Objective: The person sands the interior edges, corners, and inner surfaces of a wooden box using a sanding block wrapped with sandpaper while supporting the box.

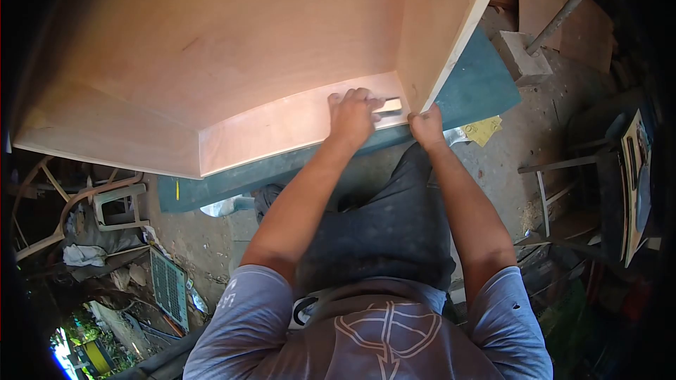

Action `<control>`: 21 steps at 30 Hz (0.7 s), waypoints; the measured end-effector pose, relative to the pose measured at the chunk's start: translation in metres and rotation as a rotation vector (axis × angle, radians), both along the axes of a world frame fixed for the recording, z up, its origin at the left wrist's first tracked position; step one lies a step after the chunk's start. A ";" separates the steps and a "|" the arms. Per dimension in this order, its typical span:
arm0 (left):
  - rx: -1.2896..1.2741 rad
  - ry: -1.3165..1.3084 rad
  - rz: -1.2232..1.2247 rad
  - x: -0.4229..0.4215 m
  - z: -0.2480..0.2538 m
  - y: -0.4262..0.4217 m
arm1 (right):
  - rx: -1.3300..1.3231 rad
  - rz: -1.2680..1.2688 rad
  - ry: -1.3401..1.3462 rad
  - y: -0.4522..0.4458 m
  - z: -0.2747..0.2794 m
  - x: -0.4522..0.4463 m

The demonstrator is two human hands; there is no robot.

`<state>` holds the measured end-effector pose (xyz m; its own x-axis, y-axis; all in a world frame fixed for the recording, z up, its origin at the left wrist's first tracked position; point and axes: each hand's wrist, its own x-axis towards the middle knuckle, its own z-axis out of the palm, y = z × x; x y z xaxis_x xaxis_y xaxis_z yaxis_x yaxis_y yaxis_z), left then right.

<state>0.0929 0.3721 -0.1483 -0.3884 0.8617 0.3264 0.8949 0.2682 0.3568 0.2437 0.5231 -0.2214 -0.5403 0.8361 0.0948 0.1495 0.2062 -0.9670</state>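
A large open wooden box [282, 114], like a cabinet carcass, lies with its inside facing me. My left hand [352, 118] grips a small block [389, 105] with a pale top and a dark underside, which looks like a sanding block. It rests on the inner face of the box's near panel, close to the right corner. My right hand [427, 127] is closed round the outer edge of that corner, where the upright side panel [451, 49] meets the near panel. Its fingertips are partly hidden.
Beneath the box is a dark green board [479, 88]. A yellow printed sheet [482, 129] lies on the floor at right. A concrete block [522, 58] with a metal bar stands beyond it. At left are a plastic stool [120, 204] and a green crate [169, 288].
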 end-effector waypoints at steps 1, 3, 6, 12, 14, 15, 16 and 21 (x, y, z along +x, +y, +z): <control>-0.008 0.060 -0.029 -0.014 0.006 -0.015 | -0.026 0.024 0.049 0.001 0.006 -0.004; 0.001 0.053 0.017 -0.056 0.002 -0.072 | -0.028 0.017 0.054 -0.002 0.011 -0.007; -0.016 -0.016 0.117 -0.095 0.013 -0.139 | -0.015 -0.040 0.014 -0.008 0.016 -0.009; 0.161 0.072 -0.034 0.006 -0.003 -0.005 | -0.004 0.005 -0.050 -0.004 0.010 -0.005; 0.158 0.051 -0.009 0.014 0.000 0.008 | 0.005 0.024 -0.106 0.001 0.010 -0.001; 0.078 0.056 -0.032 0.008 0.001 -0.005 | 0.000 0.043 -0.079 0.000 0.008 0.001; 0.002 0.075 -0.059 -0.006 0.005 -0.016 | 0.000 0.058 -0.038 0.004 0.010 -0.004; 0.083 0.141 0.071 -0.064 0.011 -0.098 | -0.003 -0.013 -0.043 -0.011 0.024 -0.007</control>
<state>0.0293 0.2741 -0.1370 -0.3929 0.8017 0.4504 0.9173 0.3077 0.2526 0.2372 0.5116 -0.1972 -0.5325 0.8436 0.0693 0.1932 0.2009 -0.9604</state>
